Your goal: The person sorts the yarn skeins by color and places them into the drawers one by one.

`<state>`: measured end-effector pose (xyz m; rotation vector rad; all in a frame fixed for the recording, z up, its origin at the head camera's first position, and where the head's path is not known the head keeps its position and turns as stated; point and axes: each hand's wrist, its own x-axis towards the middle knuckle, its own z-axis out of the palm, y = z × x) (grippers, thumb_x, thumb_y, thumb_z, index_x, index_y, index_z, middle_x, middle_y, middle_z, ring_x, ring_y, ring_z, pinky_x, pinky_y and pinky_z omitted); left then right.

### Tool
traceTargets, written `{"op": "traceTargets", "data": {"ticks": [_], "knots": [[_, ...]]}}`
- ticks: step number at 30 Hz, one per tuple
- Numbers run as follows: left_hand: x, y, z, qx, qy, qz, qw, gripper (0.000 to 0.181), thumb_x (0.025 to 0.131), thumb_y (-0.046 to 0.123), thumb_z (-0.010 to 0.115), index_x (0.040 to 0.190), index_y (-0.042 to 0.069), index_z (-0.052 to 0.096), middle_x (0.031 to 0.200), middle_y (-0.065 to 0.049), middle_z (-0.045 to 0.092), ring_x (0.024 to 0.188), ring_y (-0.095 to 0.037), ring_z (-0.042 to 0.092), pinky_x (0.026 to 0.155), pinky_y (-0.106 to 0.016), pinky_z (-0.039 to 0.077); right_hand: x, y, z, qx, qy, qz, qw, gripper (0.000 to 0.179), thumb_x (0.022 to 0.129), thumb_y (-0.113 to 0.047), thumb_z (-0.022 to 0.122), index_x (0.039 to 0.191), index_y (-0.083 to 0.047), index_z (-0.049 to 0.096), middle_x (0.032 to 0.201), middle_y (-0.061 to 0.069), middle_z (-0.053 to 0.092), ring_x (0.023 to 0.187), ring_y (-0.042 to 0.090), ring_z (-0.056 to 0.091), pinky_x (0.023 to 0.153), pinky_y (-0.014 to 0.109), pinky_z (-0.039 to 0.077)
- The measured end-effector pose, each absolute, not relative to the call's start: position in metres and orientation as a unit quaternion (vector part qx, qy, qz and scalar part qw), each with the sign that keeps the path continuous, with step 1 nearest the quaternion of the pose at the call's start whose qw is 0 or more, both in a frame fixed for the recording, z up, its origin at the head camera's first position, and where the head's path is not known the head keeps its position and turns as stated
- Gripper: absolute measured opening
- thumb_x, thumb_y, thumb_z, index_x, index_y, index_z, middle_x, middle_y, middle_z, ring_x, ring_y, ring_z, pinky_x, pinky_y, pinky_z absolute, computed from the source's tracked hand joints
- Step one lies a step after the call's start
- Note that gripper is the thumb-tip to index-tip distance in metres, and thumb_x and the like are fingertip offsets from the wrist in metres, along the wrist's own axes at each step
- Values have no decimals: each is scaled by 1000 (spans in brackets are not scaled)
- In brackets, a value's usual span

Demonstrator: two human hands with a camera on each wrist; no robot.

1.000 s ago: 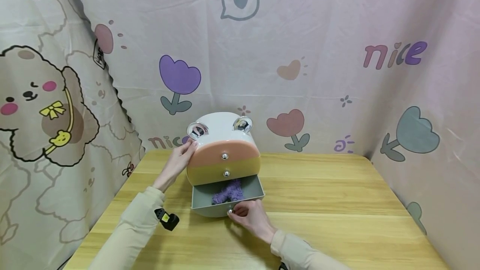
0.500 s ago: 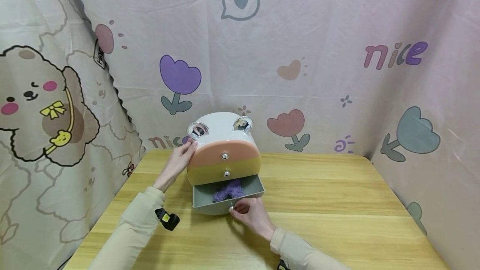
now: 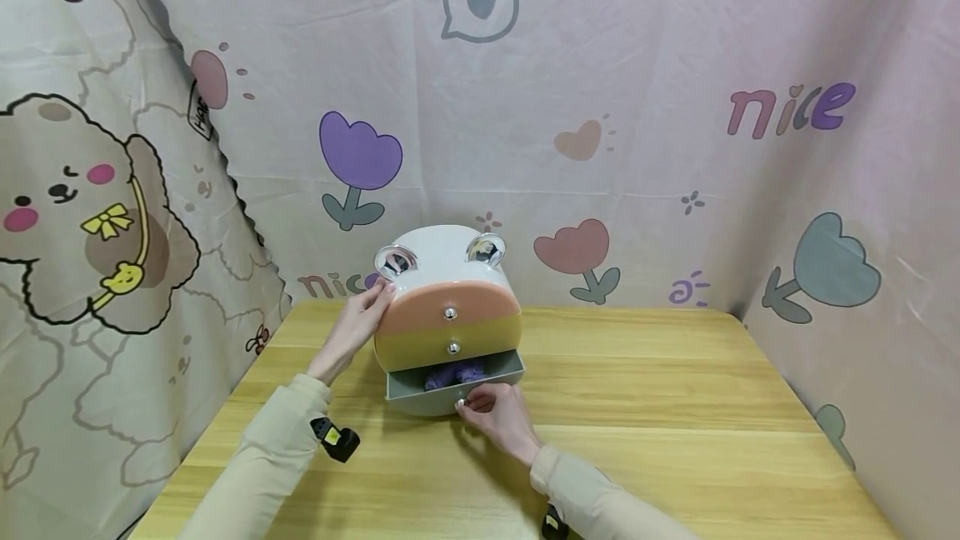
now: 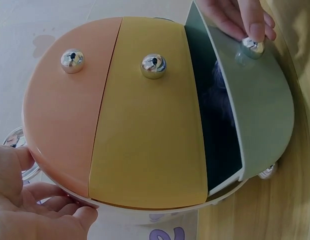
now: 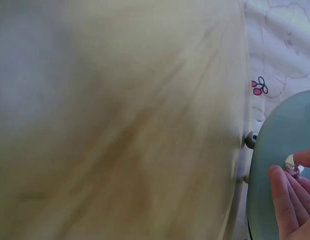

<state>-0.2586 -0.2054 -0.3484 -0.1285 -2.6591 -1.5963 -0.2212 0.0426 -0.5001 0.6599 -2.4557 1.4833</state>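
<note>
A small desktop drawer cabinet (image 3: 446, 255) with a white top and two silver-ringed eyes stands on the table. Its orange drawer (image 3: 416, 311) and yellow drawer (image 3: 412, 348) are closed. The grey-green bottom drawer (image 3: 420, 405) is pulled partway out, and a fuzzy purple thing (image 3: 442, 377) lies inside, partly hidden by the drawer front. With thumb and fingers, my left hand (image 3: 352, 330) holds the cabinet's upper left side. My right hand (image 3: 504, 422) pinches the silver knob (image 4: 252, 48) of the bottom drawer between thumb and fingers.
A pale wooden table (image 3: 660, 407) spreads out to the right of the cabinet. Printed cloth (image 3: 637, 65) hangs behind it and along both sides. Small silver feet (image 4: 268, 171) show under the cabinet in the left wrist view.
My right hand has pushed the bottom drawer further into the cabinet, so less of the purple thing shows. My left hand has stayed where it was on the cabinet.
</note>
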Motion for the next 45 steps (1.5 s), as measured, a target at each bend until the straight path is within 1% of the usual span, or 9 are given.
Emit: {"op": "traceTargets", "data": {"ticks": [7, 14, 23, 30, 45], "knots": [[-258, -206, -348, -37, -856, -515, 17, 69, 108, 45, 38, 157, -2, 25, 168, -12, 18, 157, -35, 13, 129, -48, 17, -229, 36, -499, 214, -825, 513, 107, 10, 82, -9, 81, 83, -2, 75, 79, 13, 78, 67, 17, 75, 62, 13, 57], [-258, -205, -348, -39, -857, -514, 19, 70, 108, 45, 38, 156, -3, 24, 167, -16, 18, 156, -39, 16, 128, -50, 19, -239, 31, -499, 205, -828, 511, 106, 8, 83, -10, 81, 83, -4, 76, 81, 11, 78, 69, 15, 75, 64, 13, 57], [-258, -206, -348, -40, -858, -511, 16, 69, 108, 45, 38, 156, -2, 25, 168, -12, 18, 157, -35, 14, 130, -48, 17, -250, 27, -499, 191, -827, 517, 110, 9, 81, -8, 81, 84, -1, 76, 81, 13, 78, 68, 18, 75, 63, 14, 57], [-259, -205, -348, -41, -856, -515, 23, 67, 108, 43, 39, 155, -4, 27, 167, -14, 20, 156, -36, 16, 129, -48, 18, -253, 26, -497, 179, -823, 531, 96, 11, 81, -8, 81, 85, 0, 75, 82, 16, 77, 69, 19, 74, 63, 14, 57], [-257, -204, -347, -37, -854, -518, 21, 67, 108, 42, 41, 155, -3, 27, 167, -12, 19, 157, -35, 14, 130, -48, 16, -256, 23, -497, 176, -823, 529, 107, 10, 82, -8, 81, 82, 0, 75, 80, 15, 77, 69, 21, 75, 62, 14, 57]]}}
